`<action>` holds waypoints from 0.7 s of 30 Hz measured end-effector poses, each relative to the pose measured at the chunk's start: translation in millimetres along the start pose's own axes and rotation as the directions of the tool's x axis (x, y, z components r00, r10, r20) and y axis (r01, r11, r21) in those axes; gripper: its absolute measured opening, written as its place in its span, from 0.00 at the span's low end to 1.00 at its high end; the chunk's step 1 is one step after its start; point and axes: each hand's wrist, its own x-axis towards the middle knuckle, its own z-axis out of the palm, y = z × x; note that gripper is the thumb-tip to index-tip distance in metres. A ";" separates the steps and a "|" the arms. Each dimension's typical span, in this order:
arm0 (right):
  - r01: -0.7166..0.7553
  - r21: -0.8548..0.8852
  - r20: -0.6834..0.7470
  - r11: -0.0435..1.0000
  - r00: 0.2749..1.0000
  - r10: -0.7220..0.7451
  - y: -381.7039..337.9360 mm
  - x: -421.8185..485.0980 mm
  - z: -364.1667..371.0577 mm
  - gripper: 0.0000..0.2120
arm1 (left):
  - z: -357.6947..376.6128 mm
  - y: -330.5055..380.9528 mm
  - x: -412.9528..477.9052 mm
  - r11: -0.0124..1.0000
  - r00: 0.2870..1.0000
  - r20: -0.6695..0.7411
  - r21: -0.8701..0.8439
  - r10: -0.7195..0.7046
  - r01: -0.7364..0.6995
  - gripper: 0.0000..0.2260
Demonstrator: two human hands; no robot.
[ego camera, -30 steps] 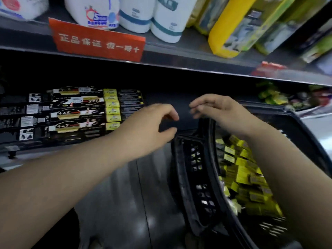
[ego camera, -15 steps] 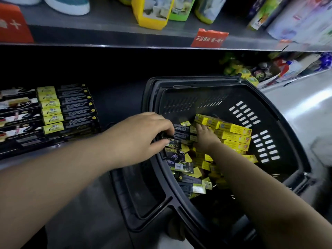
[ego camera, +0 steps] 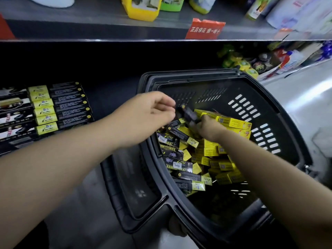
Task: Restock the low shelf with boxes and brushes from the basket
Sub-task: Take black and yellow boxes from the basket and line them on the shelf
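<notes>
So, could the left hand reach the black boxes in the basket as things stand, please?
Probably yes: the left hand hovers over the open basket, and the black boxes lie uncovered just beneath it.

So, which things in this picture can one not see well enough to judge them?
Head view only:
1. Dark box between the left hand and the right hand: motion blur; which hand grips it is unclear.
2. Back of the low shelf: too dark.
3. Shelved boxes: cut off by the left edge.
4. Basket: shadow hides what lies in its near corner.
</notes>
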 end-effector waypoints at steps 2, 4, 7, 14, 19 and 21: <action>0.043 0.407 0.025 0.913 0.998 -0.058 -8.3 -22.5 -32.8 0.17 | -0.5 0.3 1.8 0.976 0.992 0.022 -0.174 -0.127 0.129 0.14; 0.083 0.740 0.097 0.667 0.969 -0.228 -20.6 -54.0 -56.7 0.08 | 1.7 -0.8 1.4 0.924 0.972 0.072 -0.302 -0.223 0.235 0.22; 0.265 0.717 0.076 0.645 0.890 -0.450 -42.7 -90.9 -58.7 0.12 | 12.0 0.8 -0.6 0.843 0.966 0.104 -0.472 -0.238 0.259 0.21; 0.260 0.771 0.062 0.581 0.877 -0.476 -55.0 -71.1 -44.2 0.11 | 12.1 -1.4 -1.8 0.783 0.969 -0.030 -0.595 -0.247 0.182 0.10; 0.131 -0.064 0.199 0.989 0.973 -0.116 -8.8 -2.9 17.5 0.30 | 6.6 0.2 -5.6 0.822 0.975 -0.030 -0.543 -0.222 0.171 0.20; 0.071 -0.173 0.253 0.982 0.967 -0.025 0.5 6.1 44.4 0.35 | 4.8 1.6 -4.7 0.835 0.974 -0.030 -0.522 -0.223 0.175 0.24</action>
